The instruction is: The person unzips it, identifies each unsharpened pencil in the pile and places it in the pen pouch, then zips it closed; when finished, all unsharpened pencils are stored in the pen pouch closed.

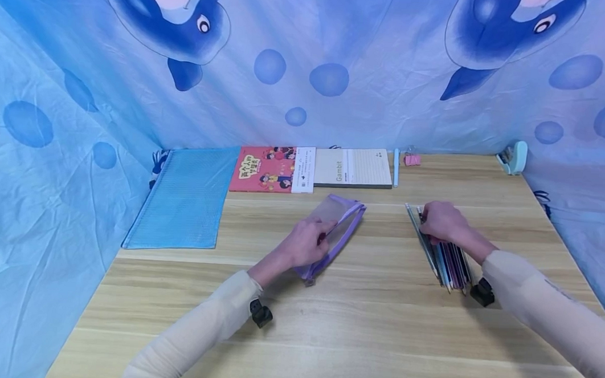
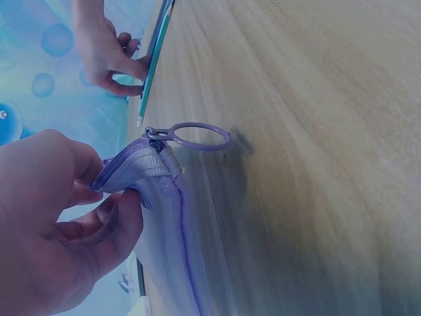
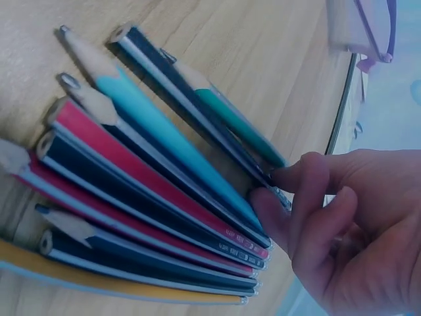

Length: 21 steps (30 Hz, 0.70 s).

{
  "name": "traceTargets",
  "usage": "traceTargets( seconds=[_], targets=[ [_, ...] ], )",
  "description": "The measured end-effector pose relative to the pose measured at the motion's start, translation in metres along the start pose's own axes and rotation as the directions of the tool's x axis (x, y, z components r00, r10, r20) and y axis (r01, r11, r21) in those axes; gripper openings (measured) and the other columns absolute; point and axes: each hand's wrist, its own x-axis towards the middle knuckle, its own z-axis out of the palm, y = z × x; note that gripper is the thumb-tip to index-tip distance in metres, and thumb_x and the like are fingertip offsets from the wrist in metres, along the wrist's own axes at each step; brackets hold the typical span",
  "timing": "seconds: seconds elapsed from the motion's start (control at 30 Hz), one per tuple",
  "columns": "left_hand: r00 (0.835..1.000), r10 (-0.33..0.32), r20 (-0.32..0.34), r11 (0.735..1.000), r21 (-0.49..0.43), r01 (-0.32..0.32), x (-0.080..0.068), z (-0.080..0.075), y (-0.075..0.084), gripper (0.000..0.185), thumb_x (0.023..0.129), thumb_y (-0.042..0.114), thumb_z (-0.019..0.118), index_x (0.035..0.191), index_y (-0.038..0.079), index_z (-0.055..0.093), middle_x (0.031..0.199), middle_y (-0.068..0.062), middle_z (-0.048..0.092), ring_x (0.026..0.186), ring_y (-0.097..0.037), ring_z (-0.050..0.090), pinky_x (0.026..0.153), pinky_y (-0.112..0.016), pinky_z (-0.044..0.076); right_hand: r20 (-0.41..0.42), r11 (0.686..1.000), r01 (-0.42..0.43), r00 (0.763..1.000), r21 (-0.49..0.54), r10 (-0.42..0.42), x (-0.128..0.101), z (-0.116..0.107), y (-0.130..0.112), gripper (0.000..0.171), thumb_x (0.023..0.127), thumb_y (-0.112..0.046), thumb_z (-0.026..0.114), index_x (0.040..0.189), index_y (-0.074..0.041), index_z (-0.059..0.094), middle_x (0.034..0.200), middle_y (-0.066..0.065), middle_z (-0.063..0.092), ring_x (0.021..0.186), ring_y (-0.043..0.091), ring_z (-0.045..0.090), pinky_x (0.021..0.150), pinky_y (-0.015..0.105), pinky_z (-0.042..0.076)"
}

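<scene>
Wooden bench [image 1: 357, 329] is backed by dolphin-print cloth [image 1: 340, 59]. Purple zip pouch [image 1: 333, 230] is pinched by the left hand [image 1: 307, 243]. Pencils [image 1: 445, 259] are touched by the right hand [image 1: 441, 222], fingers curled.

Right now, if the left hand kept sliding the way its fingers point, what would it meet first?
The left hand already pinches the purple pouch. Beyond it the notebook near the table's far edge probably comes next, though depth is unclear.
</scene>
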Motion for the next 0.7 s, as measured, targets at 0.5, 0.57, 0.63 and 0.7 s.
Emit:
traceTargets(
  seconds=[0.5,0.57,0.63,0.7],
  targets=[
    [1.0,-0.023,0.006,0.999,-0.023,0.023,0.002,0.003,0.001,0.059,0.086,0.001,0.068,0.143,-0.001,0.052,0.092,-0.009,0.057,0.073,-0.016,0.053,0.051,-0.017,0.05,-0.071,0.991,0.034,0.997,0.13,-0.025,-0.001,-0.019,-0.009,0.041,0.087,-0.011,0.065,0.115,0.015,0.05,0.06,0.009,0.062,0.049,0.019,0.057,0.047,0.03,0.046],
    [1.0,-0.027,-0.003,0.999,-0.027,0.027,0.004,0.003,0.001,0.06,0.085,0.0,0.067,0.143,-0.001,0.051,0.09,-0.009,0.056,0.071,-0.016,0.053,0.051,-0.018,0.049,-0.06,0.968,0.027,0.998,0.25,-0.012,-0.002,-0.021,-0.015,0.04,0.09,-0.011,0.063,0.118,0.012,0.046,0.061,0.01,0.062,0.047,0.017,0.055,0.042,0.027,0.042],
    [1.0,-0.03,-0.009,0.999,-0.031,0.03,0.005,0.003,0.001,0.06,0.085,0.0,0.067,0.143,-0.002,0.051,0.088,-0.009,0.056,0.07,-0.016,0.053,0.05,-0.018,0.049,-0.04,0.928,0.008,0.999,0.373,0.008,-0.003,-0.02,-0.023,0.04,0.091,-0.01,0.062,0.121,0.009,0.043,0.065,0.01,0.064,0.047,0.015,0.053,0.041,0.024,0.04],
    [0.999,-0.034,-0.016,0.999,-0.037,0.033,0.006,0.003,0.002,0.06,0.086,0.0,0.067,0.143,-0.002,0.05,0.086,-0.008,0.056,0.069,-0.016,0.054,0.05,-0.018,0.049,-0.018,0.871,-0.017,0.999,0.491,0.03,-0.003,-0.017,-0.032,0.042,0.092,-0.009,0.062,0.124,0.008,0.041,0.071,0.011,0.068,0.048,0.012,0.053,0.041,0.022,0.039]
  ],
)
